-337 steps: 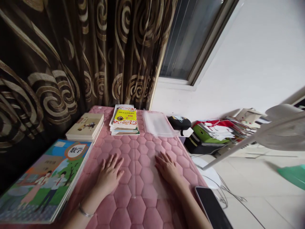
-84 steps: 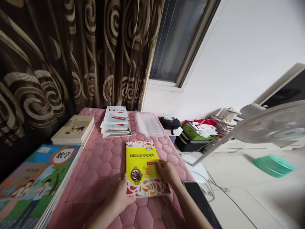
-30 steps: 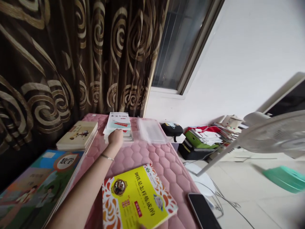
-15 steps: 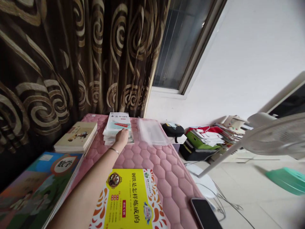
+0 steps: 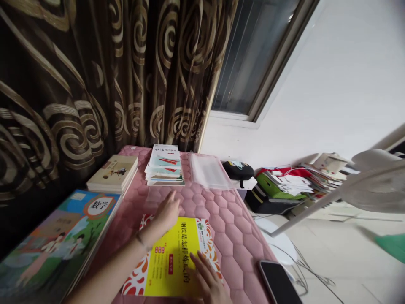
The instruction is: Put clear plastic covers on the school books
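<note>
My left hand (image 5: 169,211), a thin bracelet at its wrist, is closed over the far edge of a yellow book (image 5: 171,270) with red-and-white patterned borders. A faint clear plastic sheet (image 5: 156,195) shows beside its fingers and seems pinched in them; its edges are hard to make out. At the near right part of the yellow book, my right hand (image 5: 210,276) rests with its fingers stretched out over the cover. Beyond the left hand lies a stack of white-covered booklets (image 5: 165,162). Clear plastic sleeves (image 5: 209,171) lie to the right of that stack.
Left on the pink quilted surface (image 5: 226,240) are a beige book stack (image 5: 112,173) and a large math textbook pile (image 5: 60,245). A phone (image 5: 278,283) lies at the right edge. Past it stand a fan (image 5: 376,181) with floor cables and a black case (image 5: 238,170).
My left hand has drawn back from the white booklets toward the yellow book, the clear sheet apparently coming along. My right hand has come into view on the yellow book.
</note>
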`<action>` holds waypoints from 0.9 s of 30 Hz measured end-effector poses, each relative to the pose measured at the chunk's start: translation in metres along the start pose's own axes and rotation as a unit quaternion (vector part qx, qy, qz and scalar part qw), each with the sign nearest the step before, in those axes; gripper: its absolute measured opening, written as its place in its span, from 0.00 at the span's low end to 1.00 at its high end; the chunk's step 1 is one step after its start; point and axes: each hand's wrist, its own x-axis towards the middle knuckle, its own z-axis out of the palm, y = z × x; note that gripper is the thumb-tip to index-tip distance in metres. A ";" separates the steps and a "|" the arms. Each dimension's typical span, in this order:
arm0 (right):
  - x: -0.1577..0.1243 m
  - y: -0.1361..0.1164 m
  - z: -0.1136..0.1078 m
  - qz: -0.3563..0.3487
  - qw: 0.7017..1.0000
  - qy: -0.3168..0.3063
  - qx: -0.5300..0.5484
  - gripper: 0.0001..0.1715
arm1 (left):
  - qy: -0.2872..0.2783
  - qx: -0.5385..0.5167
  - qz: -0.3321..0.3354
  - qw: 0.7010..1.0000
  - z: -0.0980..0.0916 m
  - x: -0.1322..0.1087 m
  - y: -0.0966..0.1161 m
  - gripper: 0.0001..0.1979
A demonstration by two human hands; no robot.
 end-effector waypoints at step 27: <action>0.029 -0.044 -0.036 -0.014 0.939 -0.217 -0.267 0.29 | -0.154 -0.117 0.043 0.980 -0.009 -0.173 -0.058 0.37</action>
